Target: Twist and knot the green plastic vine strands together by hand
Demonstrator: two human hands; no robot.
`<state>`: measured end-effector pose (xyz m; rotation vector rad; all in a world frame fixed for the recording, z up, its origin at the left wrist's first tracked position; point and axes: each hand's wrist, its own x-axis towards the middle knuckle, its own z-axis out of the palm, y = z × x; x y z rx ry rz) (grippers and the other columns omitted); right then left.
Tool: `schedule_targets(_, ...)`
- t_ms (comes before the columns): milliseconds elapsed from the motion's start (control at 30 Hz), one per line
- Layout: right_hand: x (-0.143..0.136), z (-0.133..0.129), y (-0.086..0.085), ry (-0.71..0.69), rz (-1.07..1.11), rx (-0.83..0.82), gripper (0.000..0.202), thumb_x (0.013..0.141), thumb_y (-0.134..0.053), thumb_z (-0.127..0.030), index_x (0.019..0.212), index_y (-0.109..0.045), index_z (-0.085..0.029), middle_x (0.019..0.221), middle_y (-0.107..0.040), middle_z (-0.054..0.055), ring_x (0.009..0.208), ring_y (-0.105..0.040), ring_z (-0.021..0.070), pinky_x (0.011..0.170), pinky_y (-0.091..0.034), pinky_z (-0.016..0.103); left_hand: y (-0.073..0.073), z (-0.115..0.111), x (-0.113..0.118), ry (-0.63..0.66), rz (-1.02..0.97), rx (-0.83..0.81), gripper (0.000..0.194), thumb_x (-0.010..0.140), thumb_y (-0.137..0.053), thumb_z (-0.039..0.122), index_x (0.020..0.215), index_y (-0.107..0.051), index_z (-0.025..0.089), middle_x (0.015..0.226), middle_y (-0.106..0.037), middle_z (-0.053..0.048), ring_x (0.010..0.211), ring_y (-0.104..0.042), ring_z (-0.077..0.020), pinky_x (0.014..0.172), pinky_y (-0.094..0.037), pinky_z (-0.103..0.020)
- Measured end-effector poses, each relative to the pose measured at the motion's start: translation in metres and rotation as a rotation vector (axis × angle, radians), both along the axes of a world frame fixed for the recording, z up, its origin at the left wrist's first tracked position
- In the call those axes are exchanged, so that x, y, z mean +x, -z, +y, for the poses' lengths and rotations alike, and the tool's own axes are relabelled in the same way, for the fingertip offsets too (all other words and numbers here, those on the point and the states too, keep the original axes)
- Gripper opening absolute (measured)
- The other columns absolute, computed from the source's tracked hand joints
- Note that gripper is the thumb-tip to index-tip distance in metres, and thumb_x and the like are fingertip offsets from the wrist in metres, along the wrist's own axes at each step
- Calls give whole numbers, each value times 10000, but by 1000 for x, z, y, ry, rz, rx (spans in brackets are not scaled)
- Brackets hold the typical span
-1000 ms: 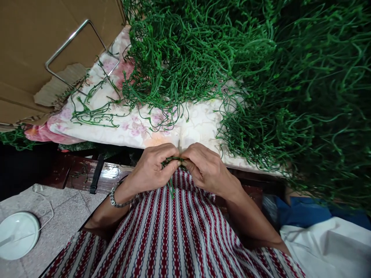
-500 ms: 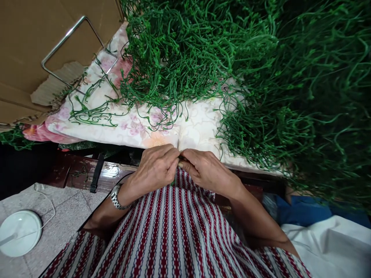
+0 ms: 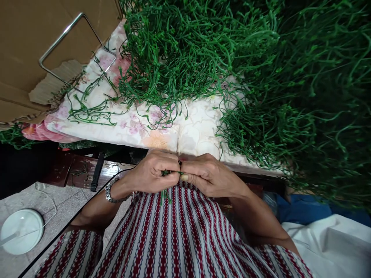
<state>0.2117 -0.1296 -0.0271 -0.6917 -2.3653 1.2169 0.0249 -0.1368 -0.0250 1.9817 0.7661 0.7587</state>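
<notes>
In front of my striped garment, my left hand [image 3: 158, 172] is closed around a small bunch of thin green stems [image 3: 165, 197], whose ends hang below the fist. My right hand [image 3: 213, 175] meets it knuckle to knuckle, thumb and forefinger pinched together. A sliver of green shows at that pinch, along with a small dark bit between the hands that I cannot make out. Beyond both hands, a large tangled heap of similar green stems [image 3: 185, 65] with small tips covers much of the floral cloth [image 3: 197, 123].
At the left a few loose stems [image 3: 92, 112] lie on the cloth near a bent metal frame [image 3: 60, 44] and a cardboard box [image 3: 26, 46]. A round white object [image 3: 21, 231] with a cord rests on the floor. Blue and white fabric [image 3: 333, 239] lies at the right.
Both hands have come slightly lower, toward my body, and the left hand has turned. More of the green bunch now shows in and below the left fist.
</notes>
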Motion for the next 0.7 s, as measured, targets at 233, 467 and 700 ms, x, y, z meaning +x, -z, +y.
schedule_targets(233, -2, -9, 14, 342, 471, -286, 229, 903, -445, -313, 795, -561, -148, 580, -489, -29, 472, -424, 55, 464, -365, 190, 7, -5, 0, -273, -219, -209, 114, 808, -545, 192, 745, -632, 156, 609, -582, -6, 549, -499, -93, 531, -402, -225)
schedule_targets(467, -4, -7, 6, 537, 203, -139, 186, 888, -474, -293, 984, -572, -168, 752, -600, 2, 639, -553, 81, 590, -447, 189, 14, -8, 9, -295, -150, -37, 126, 828, -527, 179, 923, -607, 156, 769, -621, -43, 701, -561, -118, 636, -457, -243)
schedule_targets(700, -14, -14, 14, 502, 191, -91, 264, 813, -594, -332, 1010, -544, -163, 826, -632, 7, 691, -584, 87, 623, -458, 187, 20, -15, 16, -519, -228, -112, 49, 780, -579, 146, 764, -540, 170, 696, -552, 9, 668, -522, -97, 618, -429, -216)
